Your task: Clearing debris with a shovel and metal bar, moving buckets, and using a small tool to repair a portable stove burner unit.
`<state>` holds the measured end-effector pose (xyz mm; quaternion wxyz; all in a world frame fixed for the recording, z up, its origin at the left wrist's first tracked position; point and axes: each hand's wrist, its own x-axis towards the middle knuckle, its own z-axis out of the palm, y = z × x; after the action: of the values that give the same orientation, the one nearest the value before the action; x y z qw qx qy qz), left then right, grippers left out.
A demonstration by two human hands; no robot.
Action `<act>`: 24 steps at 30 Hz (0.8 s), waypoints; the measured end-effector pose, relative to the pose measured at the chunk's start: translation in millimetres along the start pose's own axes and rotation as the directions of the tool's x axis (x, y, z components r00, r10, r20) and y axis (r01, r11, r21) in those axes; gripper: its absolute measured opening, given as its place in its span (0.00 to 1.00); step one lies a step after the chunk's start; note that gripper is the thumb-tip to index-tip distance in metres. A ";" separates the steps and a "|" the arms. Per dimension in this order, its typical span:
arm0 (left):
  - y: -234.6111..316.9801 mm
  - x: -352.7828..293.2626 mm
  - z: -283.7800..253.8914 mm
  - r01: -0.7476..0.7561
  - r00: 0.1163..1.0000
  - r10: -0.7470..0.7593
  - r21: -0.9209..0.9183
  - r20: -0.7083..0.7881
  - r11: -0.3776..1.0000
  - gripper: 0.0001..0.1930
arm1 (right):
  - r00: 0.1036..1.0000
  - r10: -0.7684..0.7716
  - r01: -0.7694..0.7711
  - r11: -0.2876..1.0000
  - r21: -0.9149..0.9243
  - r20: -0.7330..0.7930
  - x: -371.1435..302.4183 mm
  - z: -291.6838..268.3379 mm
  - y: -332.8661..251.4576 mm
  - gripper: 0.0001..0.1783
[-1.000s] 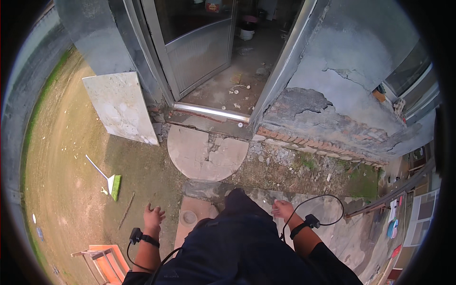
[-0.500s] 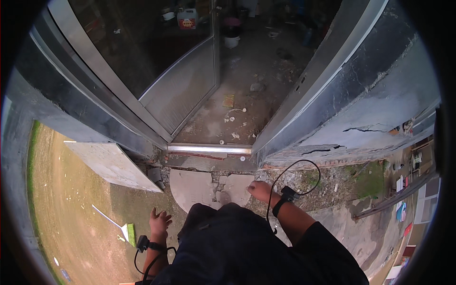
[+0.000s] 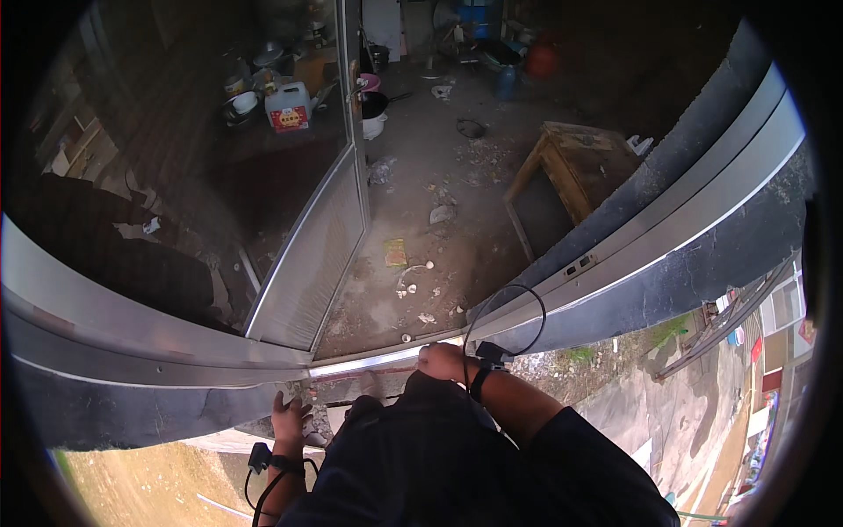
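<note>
My left hand (image 3: 290,417) hangs low at my side with its fingers spread, holding nothing. In front of my body, my right hand (image 3: 442,360) is closed in a loose fist over the bright metal door sill (image 3: 386,360); nothing shows in it. Each wrist wears a black strap with a small box and a black cable (image 3: 540,325). Ahead, the doorway's metal-and-glass door (image 3: 312,255) stands swung inward on the left. A shoe tip (image 3: 370,384) shows just before the sill.
Inside, a wooden table (image 3: 597,162) stands at the right. The dirt floor (image 3: 479,211) carries a yellow packet (image 3: 395,253) and scattered litter. A jug with a red label (image 3: 289,107) and bowls show at the left; a white bucket (image 3: 373,127) is beyond the door. Grey walls flank the frame.
I have moved forward to the doorway, and more of the room shows. The board and the green broom on the left have gone out of view. My right hand has come in toward my middle.
</note>
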<state>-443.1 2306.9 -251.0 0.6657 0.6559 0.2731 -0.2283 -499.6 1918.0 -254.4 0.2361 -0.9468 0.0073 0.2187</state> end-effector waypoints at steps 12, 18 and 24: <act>100.5 109.3 74.5 0.029 0.988 -0.050 0.137 0.149 0.990 0.37 | 0.983 0.084 -0.057 0.986 0.159 -0.166 102.8 -92.6 29.0 0.21; 141.4 158.0 145.4 0.050 0.992 -0.072 0.201 0.103 0.978 0.39 | 0.977 0.154 -0.122 0.971 0.204 -0.145 186.3 -121.4 104.5 0.19; 165.8 230.0 204.3 0.018 0.959 -0.092 0.264 0.268 0.964 0.33 | 0.951 0.301 -0.236 0.854 0.463 -0.071 245.0 -204.5 182.3 0.16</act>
<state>-148.5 2121.4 -281.3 0.5993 0.6906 0.1631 -0.3705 -215.5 1685.8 -275.5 0.4142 -0.8691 0.2067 0.1743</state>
